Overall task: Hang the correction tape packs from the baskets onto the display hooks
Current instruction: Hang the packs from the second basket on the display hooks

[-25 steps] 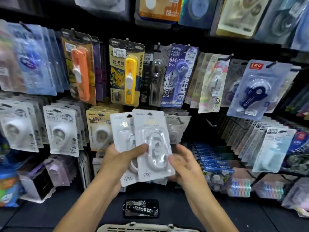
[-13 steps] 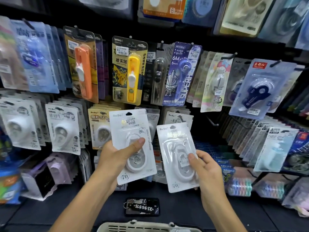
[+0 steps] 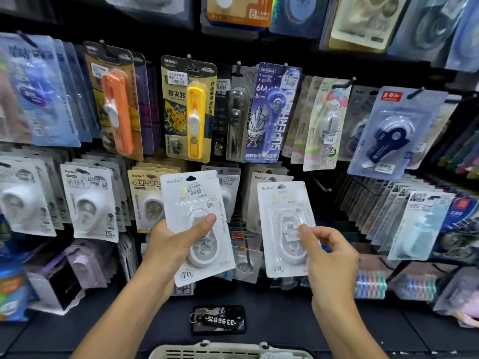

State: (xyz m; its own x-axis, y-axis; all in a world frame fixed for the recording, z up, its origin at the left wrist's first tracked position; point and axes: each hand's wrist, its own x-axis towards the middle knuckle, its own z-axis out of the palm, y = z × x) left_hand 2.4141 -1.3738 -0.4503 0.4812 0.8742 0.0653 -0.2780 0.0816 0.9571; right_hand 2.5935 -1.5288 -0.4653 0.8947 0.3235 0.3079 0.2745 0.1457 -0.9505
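My left hand [image 3: 176,242] grips a white correction tape pack [image 3: 194,211] upright, thumb across its blister. My right hand [image 3: 329,252] pinches a second white pack [image 3: 282,216] by its lower right side and holds it up in front of a row of matching white packs [image 3: 269,177] hanging on a display hook. The pack's hang hole sits near the top of that row. The cream basket [image 3: 228,352] shows only its rim at the bottom edge.
Hooks full of hanging packs cover the black wall: orange [image 3: 116,107] and yellow [image 3: 194,117] tools above, white packs [image 3: 88,200] at left, blue ones [image 3: 388,136] at right. A bare hook [image 3: 321,185] juts out right of my pack. A phone with key tag [image 3: 219,320] lies on the shelf.
My hands split the two packs apart. The right hand carried its pack up and to the right toward the hanging row, while the left hand kept the other pack nearly in place.
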